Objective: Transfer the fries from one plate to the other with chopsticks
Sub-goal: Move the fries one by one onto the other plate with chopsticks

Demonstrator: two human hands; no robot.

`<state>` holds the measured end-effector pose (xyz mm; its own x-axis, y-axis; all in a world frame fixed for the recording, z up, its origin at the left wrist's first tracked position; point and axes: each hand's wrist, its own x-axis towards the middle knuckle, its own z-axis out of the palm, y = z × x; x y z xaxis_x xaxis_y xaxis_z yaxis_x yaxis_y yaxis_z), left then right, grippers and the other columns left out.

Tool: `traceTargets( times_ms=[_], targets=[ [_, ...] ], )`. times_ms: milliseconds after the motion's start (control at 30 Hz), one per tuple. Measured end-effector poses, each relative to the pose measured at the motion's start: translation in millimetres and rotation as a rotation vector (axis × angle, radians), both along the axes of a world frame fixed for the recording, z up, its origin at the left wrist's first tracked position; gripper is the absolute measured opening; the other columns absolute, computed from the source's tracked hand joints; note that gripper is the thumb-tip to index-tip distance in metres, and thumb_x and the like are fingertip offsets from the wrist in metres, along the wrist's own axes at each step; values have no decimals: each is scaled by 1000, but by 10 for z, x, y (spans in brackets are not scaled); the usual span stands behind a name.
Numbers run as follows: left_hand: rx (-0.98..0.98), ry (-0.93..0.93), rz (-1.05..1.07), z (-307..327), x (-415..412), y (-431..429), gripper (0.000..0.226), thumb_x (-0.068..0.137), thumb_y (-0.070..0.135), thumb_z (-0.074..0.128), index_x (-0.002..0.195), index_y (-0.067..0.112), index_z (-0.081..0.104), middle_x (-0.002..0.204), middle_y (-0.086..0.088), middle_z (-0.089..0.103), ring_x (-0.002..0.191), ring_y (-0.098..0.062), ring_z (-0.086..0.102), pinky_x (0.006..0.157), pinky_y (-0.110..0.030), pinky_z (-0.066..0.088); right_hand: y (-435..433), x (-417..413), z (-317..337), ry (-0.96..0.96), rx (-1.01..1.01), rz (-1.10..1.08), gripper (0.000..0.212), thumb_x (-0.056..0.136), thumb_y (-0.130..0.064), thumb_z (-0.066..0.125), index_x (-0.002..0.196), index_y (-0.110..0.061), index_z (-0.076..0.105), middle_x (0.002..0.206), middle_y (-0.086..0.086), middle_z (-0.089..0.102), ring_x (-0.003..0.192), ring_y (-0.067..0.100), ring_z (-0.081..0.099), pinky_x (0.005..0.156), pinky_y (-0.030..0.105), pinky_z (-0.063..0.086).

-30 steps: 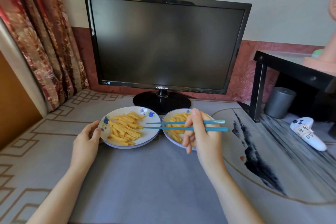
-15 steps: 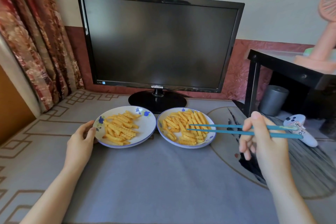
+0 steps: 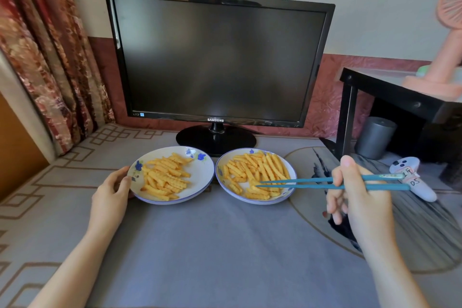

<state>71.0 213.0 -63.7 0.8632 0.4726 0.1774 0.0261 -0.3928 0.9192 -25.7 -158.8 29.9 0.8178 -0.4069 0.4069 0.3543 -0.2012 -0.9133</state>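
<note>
Two white plates with blue flowers sit side by side in front of the monitor. The left plate [image 3: 202, 177] holds a heap of crinkle fries [image 3: 165, 180]. The right plate [image 3: 221, 182] holds its own fries [image 3: 255, 172]. My right hand [image 3: 360, 197] grips a pair of blue chopsticks [image 3: 307, 182], which point left with their tips over the fries at the front of the right plate. No fry is visibly lifted between the tips. My left hand [image 3: 111, 190] rests against the left plate's left rim, with its thumb on the rim.
A black Samsung monitor [image 3: 217, 57] stands right behind the plates. To the right are a black side table [image 3: 390, 92] with a pink fan [image 3: 447, 40], a grey cylinder [image 3: 375, 136] and a white controller [image 3: 412, 177]. A curtain [image 3: 42, 45] hangs at the left.
My right hand drew the chopsticks rightward from over the left plate to the right plate, and their tips now sit low among the right plate's fries. My left hand stayed on the left plate.
</note>
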Motion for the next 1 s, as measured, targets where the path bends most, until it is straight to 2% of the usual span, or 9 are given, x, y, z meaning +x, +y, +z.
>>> traceTargets(
  times_ms=[100, 167, 300, 400, 500, 667, 733, 867, 1000],
  targets=[
    [-6, -15, -2, 16, -3, -36, 31, 97, 14, 47, 125, 13, 60, 105, -3, 65, 85, -27, 65, 85, -35, 44, 26, -1, -2, -33, 26, -38, 42, 101, -28, 40, 65, -7, 44, 39, 10, 45, 27, 19, 33, 32, 18, 23],
    [-7, -22, -1, 25, -8, -52, 31, 97, 13, 47, 125, 12, 60, 103, -3, 64, 82, -26, 64, 84, -34, 43, 47, -1, 6, -53, 57, -50, 42, 101, -27, 39, 65, -7, 44, 40, 9, 43, 27, 17, 35, 32, 18, 24],
    [-2, -12, 3, 9, -8, -31, 32, 97, 15, 46, 126, 13, 60, 109, -4, 66, 95, -26, 65, 86, -34, 42, 169, 7, 52, -95, 138, -38, 41, 102, -26, 39, 65, -9, 42, 47, 18, 40, 27, 17, 35, 33, 19, 23],
    [-2, -7, 0, -6, -1, -11, 32, 97, 18, 47, 126, 16, 60, 116, -4, 67, 104, -26, 64, 91, -36, 43, 340, 38, 47, -100, 168, 17, 40, 101, -25, 39, 64, -9, 42, 42, 11, 40, 28, 17, 35, 32, 15, 25],
    [-11, -5, -3, -11, 4, -5, 32, 97, 19, 47, 127, 16, 60, 116, -6, 67, 103, -27, 64, 89, -35, 44, 568, 103, -5, -81, 182, 107, 41, 100, -27, 40, 64, -9, 43, 42, 9, 42, 29, 19, 36, 33, 16, 26],
    [-16, -10, -6, -3, -11, -14, 32, 98, 20, 47, 127, 17, 60, 118, -4, 66, 107, -25, 62, 90, -34, 42, 977, 258, -125, -23, 161, 275, 41, 101, -27, 41, 64, -8, 44, 48, 20, 40, 28, 15, 37, 33, 18, 26],
    [-17, -13, -4, -6, -7, -13, 32, 98, 20, 47, 127, 16, 59, 119, -5, 65, 108, -25, 61, 90, -33, 42, 1092, 308, -198, -2, 125, 336, 42, 101, -30, 43, 64, -10, 47, 45, 18, 41, 29, 15, 39, 32, 19, 28],
    [-17, -16, -8, 0, -6, -20, 32, 98, 19, 47, 127, 16, 59, 119, -6, 66, 104, -26, 63, 87, -32, 42, 1159, 316, -285, 25, 55, 405, 38, 94, -38, 43, 66, -13, 51, 41, 3, 43, 33, 17, 42, 33, 23, 29],
    [-17, -13, -5, -2, -8, -20, 32, 98, 19, 46, 128, 15, 59, 119, -5, 65, 106, -25, 62, 88, -32, 42, 973, 255, -181, 12, 65, 351, 40, 101, -29, 41, 66, -10, 49, 42, 15, 43, 31, 18, 37, 34, 20, 29]
  ],
)
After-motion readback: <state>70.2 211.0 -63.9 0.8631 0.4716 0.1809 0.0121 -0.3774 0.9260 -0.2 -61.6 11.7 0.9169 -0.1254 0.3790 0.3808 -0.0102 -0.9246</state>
